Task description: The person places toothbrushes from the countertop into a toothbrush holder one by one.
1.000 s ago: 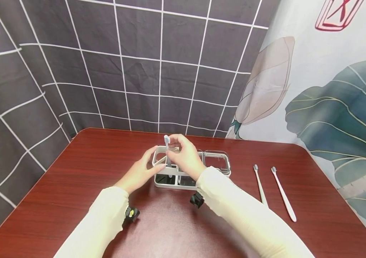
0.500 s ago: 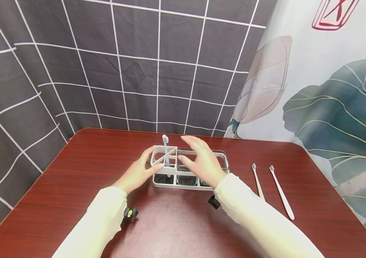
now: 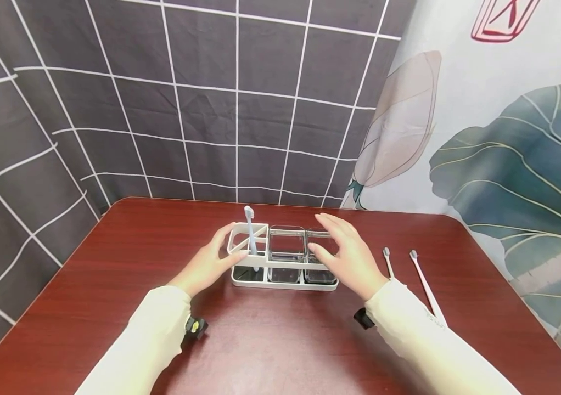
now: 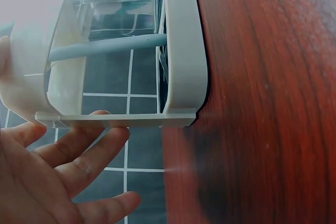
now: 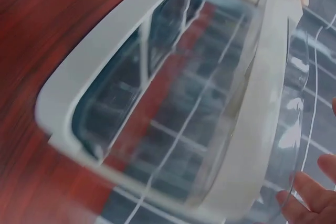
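A white toothbrush holder (image 3: 280,285) with two clear cups stands on the table. A pale blue toothbrush (image 3: 252,233) is upright, slightly tilted, in its left compartment; the left wrist view shows the brush's handle (image 4: 110,47) reaching down to the base. My left hand (image 3: 203,266) holds the holder's left end, thumb at the front rail and fingers around the side. Near the right clear cup (image 3: 316,241) is my right hand (image 3: 352,258), fingers spread and nothing gripped. Whether its fingertips touch the cup is unclear. The left clear cup (image 3: 286,253) sits in the middle slot.
Two more toothbrushes lie right of the holder: a short visible one (image 3: 388,262), partly hidden by my right sleeve, and a white one (image 3: 427,288). The red-brown table (image 3: 261,340) ends at a dark curtain with white grid lines (image 3: 211,120).
My right hand has let go of the blue toothbrush and moved right along the holder to the right cup. The brush stays standing in the holder. My left hand keeps its place.
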Available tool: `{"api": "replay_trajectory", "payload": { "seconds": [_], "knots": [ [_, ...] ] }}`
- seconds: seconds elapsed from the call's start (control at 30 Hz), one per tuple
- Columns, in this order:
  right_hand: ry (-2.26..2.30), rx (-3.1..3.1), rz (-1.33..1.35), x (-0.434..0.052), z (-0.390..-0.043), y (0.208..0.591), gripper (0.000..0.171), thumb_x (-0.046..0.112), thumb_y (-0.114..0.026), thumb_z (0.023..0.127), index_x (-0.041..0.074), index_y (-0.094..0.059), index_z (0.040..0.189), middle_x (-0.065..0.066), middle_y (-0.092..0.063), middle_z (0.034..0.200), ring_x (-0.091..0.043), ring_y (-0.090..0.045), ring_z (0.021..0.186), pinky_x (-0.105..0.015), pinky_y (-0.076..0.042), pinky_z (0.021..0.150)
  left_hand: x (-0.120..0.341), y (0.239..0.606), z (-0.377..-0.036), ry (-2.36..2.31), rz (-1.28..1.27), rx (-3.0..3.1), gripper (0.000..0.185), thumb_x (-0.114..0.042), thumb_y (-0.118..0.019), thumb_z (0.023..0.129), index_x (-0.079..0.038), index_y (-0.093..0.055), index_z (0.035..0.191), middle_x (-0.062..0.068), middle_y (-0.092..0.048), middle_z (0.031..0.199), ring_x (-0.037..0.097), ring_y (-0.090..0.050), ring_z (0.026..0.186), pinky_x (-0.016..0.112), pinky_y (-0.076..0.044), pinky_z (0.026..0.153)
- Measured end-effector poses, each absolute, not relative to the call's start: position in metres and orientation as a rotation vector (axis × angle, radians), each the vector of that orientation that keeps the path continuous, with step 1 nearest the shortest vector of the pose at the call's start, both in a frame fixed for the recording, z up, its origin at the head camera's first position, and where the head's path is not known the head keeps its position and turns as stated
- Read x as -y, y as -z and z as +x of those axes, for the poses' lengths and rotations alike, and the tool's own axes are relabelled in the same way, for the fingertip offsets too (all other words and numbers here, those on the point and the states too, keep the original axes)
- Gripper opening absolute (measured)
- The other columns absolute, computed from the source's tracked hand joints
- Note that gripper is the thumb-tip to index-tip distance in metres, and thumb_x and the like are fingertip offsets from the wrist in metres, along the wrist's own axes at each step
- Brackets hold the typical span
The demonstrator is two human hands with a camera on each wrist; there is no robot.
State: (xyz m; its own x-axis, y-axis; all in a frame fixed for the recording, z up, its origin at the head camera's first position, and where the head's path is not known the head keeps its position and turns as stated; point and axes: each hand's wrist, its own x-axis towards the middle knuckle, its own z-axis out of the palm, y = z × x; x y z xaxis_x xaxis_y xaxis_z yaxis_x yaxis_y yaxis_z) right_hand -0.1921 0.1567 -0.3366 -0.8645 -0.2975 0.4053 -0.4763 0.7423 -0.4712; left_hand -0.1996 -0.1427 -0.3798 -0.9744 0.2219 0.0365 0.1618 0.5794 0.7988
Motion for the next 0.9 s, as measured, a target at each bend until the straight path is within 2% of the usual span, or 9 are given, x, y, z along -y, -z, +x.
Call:
{"api": "replay_trajectory", "payload": {
  "seconds": [0.37,0.9],
  "knots": [
    [-0.875,2.624,0.437,-0.194,-0.193,0.345,0.060,0.022,-0.070,0.088,0.005,-0.047,0.141,-0.016,-0.046,0.144,-0.034,-0.037,0.135,-0.052,-0.028,0.110,0.143,0.381,-0.200,-1.372,0.337,-2.729,0.081,-0.046,-0.065,0.089,-0.018,-0.023,0.153,0.016,-0.038,0.150,0.037,-0.044,0.131,0.059,-0.033,0.105],
    [-0.682,2.719,0.280,-0.243,-0.192,0.363,0.062,0.026,-0.066,0.090,-0.001,-0.044,0.141,-0.024,-0.045,0.142,-0.042,-0.040,0.130,-0.060,-0.032,0.104,0.143,0.381,-0.200,-1.387,0.332,-2.720,0.080,-0.043,-0.066,0.089,-0.018,-0.023,0.152,0.016,-0.039,0.150,0.037,-0.044,0.132,0.058,-0.033,0.106]
  ]
}}
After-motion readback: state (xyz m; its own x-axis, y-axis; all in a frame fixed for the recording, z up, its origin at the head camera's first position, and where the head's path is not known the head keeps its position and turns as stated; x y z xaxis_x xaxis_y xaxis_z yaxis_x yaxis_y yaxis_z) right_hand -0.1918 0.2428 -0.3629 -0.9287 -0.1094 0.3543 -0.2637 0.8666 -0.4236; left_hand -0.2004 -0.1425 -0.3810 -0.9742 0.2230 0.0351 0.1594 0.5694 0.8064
